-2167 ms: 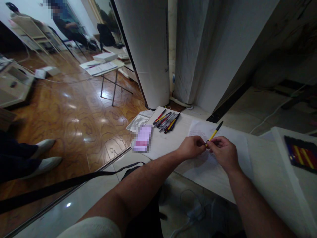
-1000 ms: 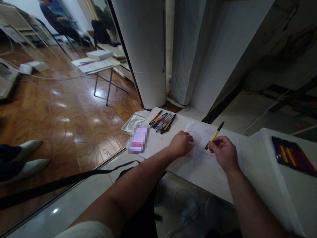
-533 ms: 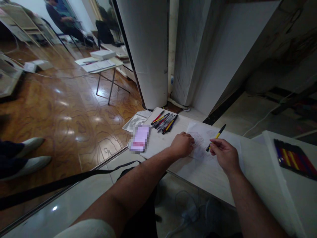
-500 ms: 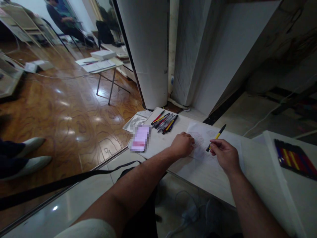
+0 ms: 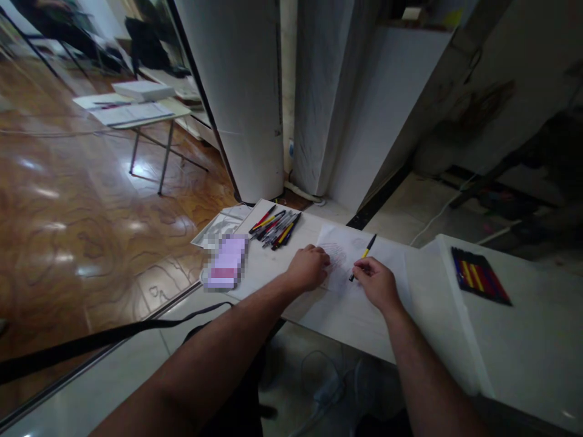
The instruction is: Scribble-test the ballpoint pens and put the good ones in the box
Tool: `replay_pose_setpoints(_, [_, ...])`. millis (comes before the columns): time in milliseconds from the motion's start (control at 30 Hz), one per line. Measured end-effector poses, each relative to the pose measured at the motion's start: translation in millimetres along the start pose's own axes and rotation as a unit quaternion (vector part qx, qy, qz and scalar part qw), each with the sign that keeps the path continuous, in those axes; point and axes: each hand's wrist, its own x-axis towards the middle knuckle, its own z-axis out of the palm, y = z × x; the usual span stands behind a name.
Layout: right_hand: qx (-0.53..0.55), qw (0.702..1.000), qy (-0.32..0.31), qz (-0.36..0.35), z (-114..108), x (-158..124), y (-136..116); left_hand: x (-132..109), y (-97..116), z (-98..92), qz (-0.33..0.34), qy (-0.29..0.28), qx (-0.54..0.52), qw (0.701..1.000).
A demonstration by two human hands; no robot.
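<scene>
Pinching the pen (image 5: 365, 252) over the paper (image 5: 339, 282): our right hand (image 5: 377, 282). Half-curled, seemingly empty, at nine o'clock: our left hand (image 5: 308, 268), whose pressing too lightly could let the paper slip.

White paper (image 5: 339, 280) bears reddish streaks | a yellow-and-black pen (image 5: 365, 253) shows above the paper | red, yellow, black and grey pens (image 5: 276, 229) mix left of it | lilac phone (image 5: 225, 261), pink-banded, farther left | black pack (image 5: 480, 276), striped yellow, red and blue, right of it | brown floor (image 5: 104, 243), dark-swirled, far left of it
</scene>
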Motion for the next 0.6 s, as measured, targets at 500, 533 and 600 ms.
replay_pose_setpoints(500, [0.062,0.996,0.011,0.063,1,2,32,-5,4,4.5,-0.015,-0.011,0.037,0.999])
replay_pose_setpoints(533, [0.063,0.996,0.009,0.061,1,2,34,-5,5,4.6,-0.018,-0.012,0.041,0.999])
replay_pose_setpoints(600, [0.068,0.996,0.008,0.054,1,2,35,-5,6,4.1,-0.022,-0.013,0.045,0.999])
